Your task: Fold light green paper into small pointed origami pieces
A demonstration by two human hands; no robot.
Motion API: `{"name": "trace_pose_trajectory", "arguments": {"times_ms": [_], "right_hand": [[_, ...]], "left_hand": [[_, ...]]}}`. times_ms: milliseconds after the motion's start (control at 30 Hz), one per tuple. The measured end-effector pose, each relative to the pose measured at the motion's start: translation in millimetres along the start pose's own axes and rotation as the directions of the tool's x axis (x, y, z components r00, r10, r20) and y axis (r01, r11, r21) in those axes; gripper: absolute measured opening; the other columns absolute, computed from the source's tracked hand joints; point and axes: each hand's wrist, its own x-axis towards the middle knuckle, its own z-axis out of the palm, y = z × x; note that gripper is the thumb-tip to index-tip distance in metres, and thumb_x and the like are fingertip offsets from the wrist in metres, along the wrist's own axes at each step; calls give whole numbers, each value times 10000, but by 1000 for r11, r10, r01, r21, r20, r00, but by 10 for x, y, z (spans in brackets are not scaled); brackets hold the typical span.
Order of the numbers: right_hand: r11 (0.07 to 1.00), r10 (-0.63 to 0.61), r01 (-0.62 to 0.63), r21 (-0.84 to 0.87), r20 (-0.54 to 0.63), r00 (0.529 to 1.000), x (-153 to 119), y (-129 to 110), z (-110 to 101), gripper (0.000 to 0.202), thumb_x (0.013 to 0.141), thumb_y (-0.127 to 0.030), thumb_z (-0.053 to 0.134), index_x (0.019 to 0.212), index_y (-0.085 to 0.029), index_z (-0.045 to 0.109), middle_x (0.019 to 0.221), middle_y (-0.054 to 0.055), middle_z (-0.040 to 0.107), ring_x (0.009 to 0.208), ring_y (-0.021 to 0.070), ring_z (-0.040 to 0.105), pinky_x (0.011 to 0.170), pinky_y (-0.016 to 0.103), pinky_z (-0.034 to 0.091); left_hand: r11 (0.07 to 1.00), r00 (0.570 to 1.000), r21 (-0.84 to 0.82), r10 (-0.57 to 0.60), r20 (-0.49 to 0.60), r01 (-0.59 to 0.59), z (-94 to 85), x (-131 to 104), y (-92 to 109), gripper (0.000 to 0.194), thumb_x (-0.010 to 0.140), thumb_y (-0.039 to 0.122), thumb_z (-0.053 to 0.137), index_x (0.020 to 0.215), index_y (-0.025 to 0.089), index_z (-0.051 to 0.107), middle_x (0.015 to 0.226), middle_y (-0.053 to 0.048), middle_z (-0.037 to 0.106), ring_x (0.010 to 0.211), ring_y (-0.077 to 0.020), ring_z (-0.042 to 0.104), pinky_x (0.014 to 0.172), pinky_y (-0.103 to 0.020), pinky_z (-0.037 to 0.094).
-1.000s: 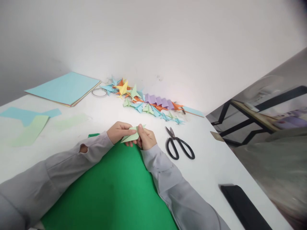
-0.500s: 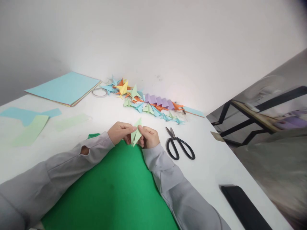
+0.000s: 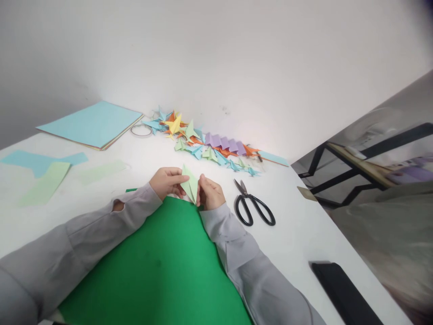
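Observation:
A light green paper (image 3: 189, 183), folded into a narrow kite shape, is held up above the table's near edge. My left hand (image 3: 168, 183) pinches its left side, thumb in front and fingers behind. At the paper's right edge, near its lower point, my right hand (image 3: 210, 194) is closed with thumb and fingers together on it. The fingertips behind the paper are partly hidden. Black-handled scissors (image 3: 250, 203) lie to the right of my right hand, blades pointing away.
Along the wall lies a pile of folded paper cranes (image 3: 209, 146) in several colours. A stack of coloured sheets (image 3: 91, 124) is at the back left, with paper strips (image 3: 47, 183) in front. A ring (image 3: 141, 131) lies between. A black object (image 3: 345, 293) sits front right.
The folded paper has shifted slightly left and turned, its lower point now to the right. My right thumb has moved from the paper's front to its right edge.

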Motion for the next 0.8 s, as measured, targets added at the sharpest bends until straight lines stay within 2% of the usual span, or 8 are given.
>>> {"name": "trace_pose_trajectory", "arguments": {"times_ms": [133, 267, 367, 433, 600, 800], "right_hand": [[989, -101, 97, -108, -32, 994, -26, 36, 44, 331, 727, -466, 535, 570, -178, 489, 366, -65, 463, 275, 53, 359, 307, 190, 224], [948, -258, 248, -202, -26, 966, -42, 114, 47, 122, 734, -302, 536, 730, -207, 460, 439, -96, 448, 304, 60, 372, 321, 190, 246], [882, -400, 379, -281, -19, 916, -43, 147, 26, 171, 723, -229, 540, 877, -224, 465, 531, -87, 476, 365, 69, 408, 372, 205, 310], [843, -451, 425, -331, -4, 892, -43, 152, 14, 196, 717, -205, 536, 908, -224, 495, 593, -67, 496, 395, 67, 421, 393, 211, 330], [813, -470, 441, -381, 17, 882, -41, 150, 17, 140, 687, -200, 548, 825, -200, 575, 630, -34, 534, 424, 69, 427, 385, 213, 317], [883, -394, 353, -310, -79, 916, -67, 86, 76, 160, 668, -305, 633, 762, -186, 584, 561, -42, 528, 409, 69, 440, 378, 209, 329]], "left_hand": [[994, 995, -97, 43, -85, -51, -13, 34, -6, 174, 585, 191, 671, 605, 90, 531, 447, -38, 587, 349, -109, 527, 334, -197, 438], [995, 992, -74, 65, -105, -73, -5, 39, -30, 149, 595, 177, 652, 605, 96, 528, 424, -27, 570, 330, -101, 506, 320, -196, 429], [995, 990, -50, 75, -121, -82, 8, 33, -40, 167, 591, 192, 661, 600, 106, 519, 420, -17, 565, 324, -100, 505, 320, -198, 433], [995, 989, -40, 83, -125, -89, 14, 34, -42, 189, 580, 207, 673, 591, 111, 511, 418, -10, 562, 320, -98, 504, 317, -194, 431], [994, 987, -44, 90, -132, -97, 16, 42, -46, 273, 513, 250, 725, 579, 114, 498, 429, 4, 565, 331, -102, 518, 319, -195, 444], [994, 990, -70, 69, -120, -78, 28, 27, -31, 277, 504, 254, 733, 549, 113, 498, 416, 10, 553, 329, -102, 519, 336, -215, 475]]}}
